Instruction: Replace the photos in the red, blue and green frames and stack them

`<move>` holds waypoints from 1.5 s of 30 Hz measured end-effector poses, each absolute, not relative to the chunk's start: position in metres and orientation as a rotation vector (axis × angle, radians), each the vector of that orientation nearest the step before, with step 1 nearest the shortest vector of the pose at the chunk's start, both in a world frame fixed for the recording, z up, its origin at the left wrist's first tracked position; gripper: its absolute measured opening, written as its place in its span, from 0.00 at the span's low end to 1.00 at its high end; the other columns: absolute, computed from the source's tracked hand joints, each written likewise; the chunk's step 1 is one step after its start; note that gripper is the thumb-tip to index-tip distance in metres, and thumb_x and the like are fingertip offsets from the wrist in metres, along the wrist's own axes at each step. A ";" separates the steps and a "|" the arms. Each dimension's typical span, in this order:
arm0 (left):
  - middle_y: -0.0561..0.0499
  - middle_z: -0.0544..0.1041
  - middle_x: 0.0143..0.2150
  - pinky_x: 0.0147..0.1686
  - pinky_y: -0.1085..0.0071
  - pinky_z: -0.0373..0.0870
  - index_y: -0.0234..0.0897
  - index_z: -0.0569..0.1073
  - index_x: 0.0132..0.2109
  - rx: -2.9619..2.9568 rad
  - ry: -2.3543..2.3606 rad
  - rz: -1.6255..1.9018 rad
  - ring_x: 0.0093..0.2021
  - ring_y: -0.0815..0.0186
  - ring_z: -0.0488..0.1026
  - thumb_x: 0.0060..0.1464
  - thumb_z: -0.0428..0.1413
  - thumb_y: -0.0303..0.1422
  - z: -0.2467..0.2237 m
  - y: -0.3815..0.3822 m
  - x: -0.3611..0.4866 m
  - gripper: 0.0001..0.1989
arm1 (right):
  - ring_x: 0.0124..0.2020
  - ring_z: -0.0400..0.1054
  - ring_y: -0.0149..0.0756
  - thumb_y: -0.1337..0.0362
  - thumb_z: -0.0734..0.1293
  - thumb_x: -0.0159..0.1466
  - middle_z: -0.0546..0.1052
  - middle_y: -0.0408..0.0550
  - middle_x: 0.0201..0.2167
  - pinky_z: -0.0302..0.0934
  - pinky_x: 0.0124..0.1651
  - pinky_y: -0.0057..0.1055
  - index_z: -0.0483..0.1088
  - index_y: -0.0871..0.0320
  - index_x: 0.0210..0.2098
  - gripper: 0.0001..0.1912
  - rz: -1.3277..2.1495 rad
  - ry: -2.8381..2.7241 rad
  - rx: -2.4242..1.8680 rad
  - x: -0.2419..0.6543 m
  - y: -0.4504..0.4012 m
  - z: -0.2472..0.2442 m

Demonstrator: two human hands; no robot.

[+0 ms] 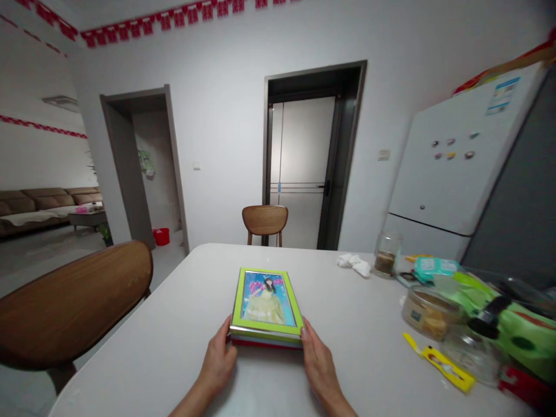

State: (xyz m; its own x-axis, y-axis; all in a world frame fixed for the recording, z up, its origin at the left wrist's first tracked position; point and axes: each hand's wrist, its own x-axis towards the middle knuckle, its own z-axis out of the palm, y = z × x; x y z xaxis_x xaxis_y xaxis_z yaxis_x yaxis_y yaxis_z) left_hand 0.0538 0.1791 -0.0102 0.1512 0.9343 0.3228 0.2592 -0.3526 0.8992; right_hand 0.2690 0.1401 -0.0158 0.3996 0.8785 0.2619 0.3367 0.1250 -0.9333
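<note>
A bright green picture frame (266, 298) lies face up at the middle of the white table, its picture showing a figure in a pale yellow gown against blue. Below its front edge show a pale layer and a red layer (267, 344); what these are I cannot make out. My left hand (219, 353) grips the near left side, thumb bent at the front corner. On the near right side, my right hand (319, 359) presses with its fingers along the edge. Fingertips under or behind the sides are partly hidden.
Along the table's (147, 353) right side stand a glass jar (386, 255), a round clear container (430, 313), a yellow-handled item (447, 368), a wipes pack (434, 268) and green bags (521, 324). Crumpled tissue (354, 264) lies near the jar. Wooden chairs (264, 220) stand at the far and left sides.
</note>
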 end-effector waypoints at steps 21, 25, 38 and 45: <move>0.47 0.66 0.52 0.50 0.71 0.59 0.29 0.58 0.54 1.646 1.052 1.242 0.50 0.64 0.64 0.36 0.44 0.21 -0.008 0.180 0.056 0.32 | 0.54 0.54 0.40 0.47 0.50 0.56 0.63 0.56 0.52 0.47 0.56 0.35 0.58 0.68 0.52 0.35 0.509 -1.137 -1.516 0.268 0.143 -0.019; 0.48 0.67 0.51 0.51 0.70 0.58 0.30 0.60 0.53 1.642 1.114 1.231 0.50 0.63 0.64 0.36 0.45 0.22 -0.010 0.182 0.055 0.31 | 0.53 0.56 0.40 0.48 0.50 0.57 0.64 0.56 0.51 0.48 0.56 0.35 0.58 0.68 0.52 0.34 0.505 -1.144 -1.475 0.267 0.142 -0.018; 0.44 0.67 0.51 0.50 0.69 0.58 0.25 0.59 0.54 1.726 1.152 1.234 0.49 0.61 0.64 0.37 0.45 0.25 -0.015 0.185 0.053 0.31 | 0.53 0.56 0.40 0.49 0.52 0.57 0.64 0.55 0.51 0.49 0.56 0.36 0.59 0.67 0.52 0.32 0.501 -1.133 -1.448 0.268 0.143 -0.020; 0.44 0.66 0.51 0.51 0.69 0.57 0.25 0.59 0.54 1.731 1.138 1.248 0.51 0.61 0.63 0.36 0.44 0.24 -0.016 0.184 0.053 0.32 | 0.54 0.54 0.39 0.50 0.53 0.58 0.63 0.54 0.52 0.47 0.57 0.38 0.57 0.65 0.53 0.31 0.501 -1.150 -1.451 0.264 0.139 -0.020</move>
State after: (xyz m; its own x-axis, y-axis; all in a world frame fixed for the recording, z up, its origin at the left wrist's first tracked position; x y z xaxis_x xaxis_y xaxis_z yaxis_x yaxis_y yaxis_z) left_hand 0.0526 0.1837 -0.0157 0.1465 0.9307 0.3350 0.2482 -0.3624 0.8984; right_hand 0.2640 0.1388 -0.0197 0.4271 0.8533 0.2992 0.3623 0.1417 -0.9212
